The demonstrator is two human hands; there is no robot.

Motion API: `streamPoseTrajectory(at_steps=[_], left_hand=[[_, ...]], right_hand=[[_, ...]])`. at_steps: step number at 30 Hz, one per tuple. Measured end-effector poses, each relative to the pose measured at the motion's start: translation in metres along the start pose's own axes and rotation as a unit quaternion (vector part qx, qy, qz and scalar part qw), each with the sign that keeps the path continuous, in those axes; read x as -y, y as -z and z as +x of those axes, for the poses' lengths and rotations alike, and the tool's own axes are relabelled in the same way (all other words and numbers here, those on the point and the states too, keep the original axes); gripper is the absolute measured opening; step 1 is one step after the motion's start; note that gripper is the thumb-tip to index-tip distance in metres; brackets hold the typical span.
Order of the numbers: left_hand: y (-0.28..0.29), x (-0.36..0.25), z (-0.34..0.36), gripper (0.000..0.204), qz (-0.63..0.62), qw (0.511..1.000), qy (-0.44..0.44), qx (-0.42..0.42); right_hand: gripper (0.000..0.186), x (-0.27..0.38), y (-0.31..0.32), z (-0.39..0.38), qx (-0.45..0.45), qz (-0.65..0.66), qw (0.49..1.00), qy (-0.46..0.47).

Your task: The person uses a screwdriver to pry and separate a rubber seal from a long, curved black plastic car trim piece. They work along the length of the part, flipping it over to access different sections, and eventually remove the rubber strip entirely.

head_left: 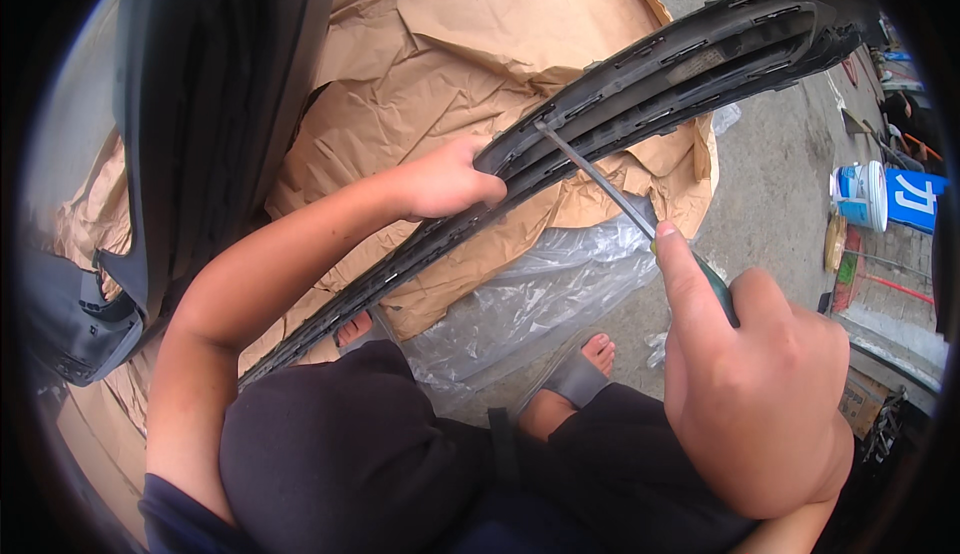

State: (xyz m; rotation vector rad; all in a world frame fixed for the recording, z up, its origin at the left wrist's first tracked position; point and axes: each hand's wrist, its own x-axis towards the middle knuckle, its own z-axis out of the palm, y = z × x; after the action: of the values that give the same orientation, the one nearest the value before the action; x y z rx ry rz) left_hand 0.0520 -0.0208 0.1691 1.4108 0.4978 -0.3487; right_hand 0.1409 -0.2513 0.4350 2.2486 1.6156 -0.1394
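Observation:
A long, curved black plastic car trim piece (640, 89) runs from the upper right down past my left leg. My left hand (455, 179) is closed around its middle, thumb on the near side and the other fingers hidden behind it. In my right hand (755, 384) is a screwdriver (610, 189) with a long metal shaft and a green handle, the index finger stretched along it. The screwdriver's tip meets the inner channel of the trim piece, just right of my left hand. Clips and slots line the edges of the piece.
Crumpled brown paper (400, 74) and clear plastic sheeting (540, 284) lie on the concrete floor (770, 164) beneath. A large dark glossy car panel (220, 104) stands at the left. At the right are a white bucket (860, 197) and a blue sign (912, 201).

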Motion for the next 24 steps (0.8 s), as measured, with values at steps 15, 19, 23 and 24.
streamPoseTrajectory(at_steps=[15,19,23,24], left_hand=[[-0.003,-0.01,0.003,0.035,0.009,0.999,-0.012,-0.032],[-0.001,-0.015,0.013,0.032,-0.025,0.998,-0.054,-0.034],[0.008,-0.021,0.015,0.03,0.009,0.998,-0.055,-0.043],[0.012,-0.023,0.015,0.03,0.013,0.997,-0.059,-0.039]], right_hand=[[0.056,-0.005,-0.029,0.005,-0.048,0.046,0.998,-0.011],[0.055,-0.011,-0.039,0.009,-0.096,0.062,0.993,-0.03],[0.053,-0.014,-0.044,0.011,-0.104,0.073,0.992,-0.015],[0.053,-0.015,-0.043,0.011,-0.106,0.075,0.991,-0.013]])
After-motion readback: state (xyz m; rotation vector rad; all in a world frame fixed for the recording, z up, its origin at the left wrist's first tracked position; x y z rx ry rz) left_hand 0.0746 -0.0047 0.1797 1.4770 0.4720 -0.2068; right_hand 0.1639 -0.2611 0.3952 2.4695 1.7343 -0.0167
